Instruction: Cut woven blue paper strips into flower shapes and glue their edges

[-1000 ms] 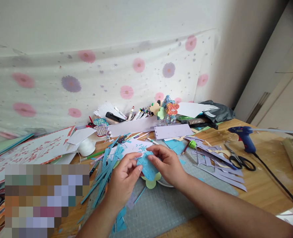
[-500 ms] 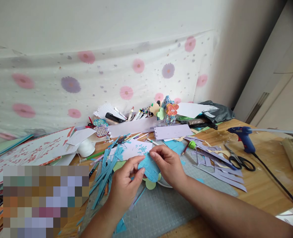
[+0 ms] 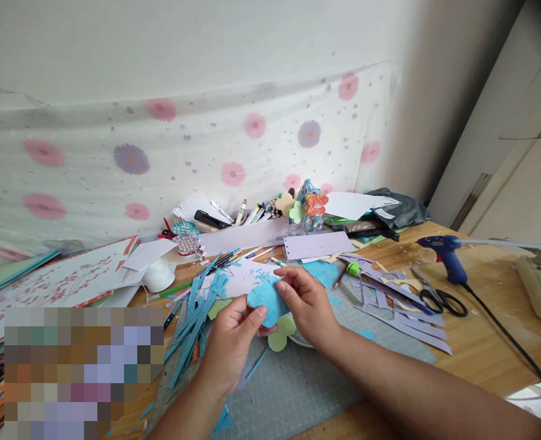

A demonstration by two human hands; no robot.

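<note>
A piece of blue paper (image 3: 267,299) with a curved edge and crease lines is held up over the cutting mat. My left hand (image 3: 234,333) pinches its lower left part, thumb on the front face and the other fingers behind. At the upper right edge, the thumb and forefinger of my right hand (image 3: 310,305) close on the paper. Just below the blue paper lies a light green paper flower (image 3: 277,343), partly covered by it. Blue paper strips (image 3: 192,327) are heaped to the left of my left hand.
The grey cutting mat (image 3: 307,391) lies on a wooden table. To the right are a blue glue gun (image 3: 448,260) with a black cord, scissors (image 3: 442,300) and purple paper strips (image 3: 417,327). White thread (image 3: 159,276) stands left. Pens (image 3: 256,212) and a black bag (image 3: 405,208) line the back.
The blue paper has turned in my fingers and shifted slightly left. More of the green flower shows below it. My right hand has moved slightly left.
</note>
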